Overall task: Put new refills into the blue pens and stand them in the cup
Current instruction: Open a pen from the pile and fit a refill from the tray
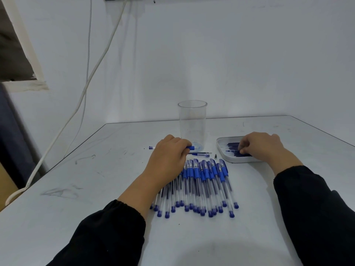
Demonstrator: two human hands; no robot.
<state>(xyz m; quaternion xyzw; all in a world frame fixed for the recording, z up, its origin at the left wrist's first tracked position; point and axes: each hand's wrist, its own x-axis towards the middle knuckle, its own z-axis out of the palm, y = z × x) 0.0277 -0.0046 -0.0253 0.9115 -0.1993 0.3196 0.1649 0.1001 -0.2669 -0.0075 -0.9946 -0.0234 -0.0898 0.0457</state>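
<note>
White wall and a scuffed grey table (96,189) framed the work. A pen barrel (190,148) was gripped in the curled fingers of the left hand (169,154), its capped end sticking out on the hand's far side. Refills (233,148) in a white tray (221,148) were pinched at by the right hand (261,146). Between the hands lay a loose refill (201,153), a second barrel and a small metal tip (215,156). Behind these an empty clear cup (192,123) stood upright; nearer, a row of blue pens (203,187) lay side by side.
</note>
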